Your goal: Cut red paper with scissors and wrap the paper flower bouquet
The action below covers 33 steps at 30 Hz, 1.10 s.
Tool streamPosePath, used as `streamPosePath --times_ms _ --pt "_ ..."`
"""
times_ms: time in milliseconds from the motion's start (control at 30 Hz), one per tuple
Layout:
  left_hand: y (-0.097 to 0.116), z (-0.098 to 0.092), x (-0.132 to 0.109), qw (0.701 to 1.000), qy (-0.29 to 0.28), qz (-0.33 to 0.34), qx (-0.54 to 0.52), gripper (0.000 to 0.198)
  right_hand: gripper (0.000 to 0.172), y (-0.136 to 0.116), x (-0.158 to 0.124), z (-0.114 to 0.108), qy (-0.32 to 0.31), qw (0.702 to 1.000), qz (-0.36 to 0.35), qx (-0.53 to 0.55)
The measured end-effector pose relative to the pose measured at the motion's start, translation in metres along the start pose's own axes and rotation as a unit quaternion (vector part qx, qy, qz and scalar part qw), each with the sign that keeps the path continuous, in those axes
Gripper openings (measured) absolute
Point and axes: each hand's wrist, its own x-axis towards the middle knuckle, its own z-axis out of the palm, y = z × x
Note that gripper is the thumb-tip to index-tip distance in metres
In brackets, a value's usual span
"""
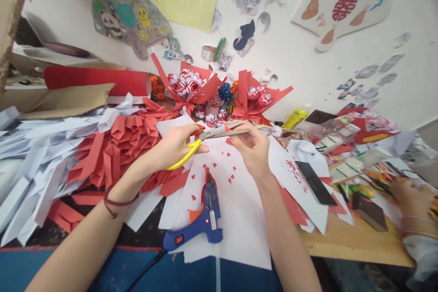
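My left hand (176, 146) grips the yellow handles of a pair of scissors (219, 133), whose blades point right and look nearly shut. My right hand (251, 146) is pinched at the blade tips on a small piece that I cannot make out. Both hands hover over a white paper sheet (239, 210) dotted with small red paper scraps (224, 169). A blue hot glue gun (201, 223) lies on that sheet below my hands, its cord running off the near edge.
Folded red and white paper strips (112, 146) pile up at the left. Red paper bouquets (191, 86) stand against the wall. A black phone (315, 182), cards and clutter lie right, where another person's hand (410, 200) rests. A red roll (96, 80) lies at the back left.
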Motion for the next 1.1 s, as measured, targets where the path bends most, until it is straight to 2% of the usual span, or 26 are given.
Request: streamPosePath --times_ms 367,900,1100 --pt "0.001 0.0 0.0 1.0 0.001 0.0 -0.003 0.036 0.006 -0.002 -0.001 0.001 0.004 1.0 -0.007 -0.001" --pt "0.008 0.0 -0.002 1.0 0.002 -0.002 -0.02 0.038 0.009 0.0 -0.003 0.011 0.071 0.997 0.006 -0.019" --pt "0.007 0.002 -0.002 0.999 -0.001 0.012 -0.039 0.032 0.013 0.001 -0.005 0.014 0.085 0.996 0.014 -0.004"
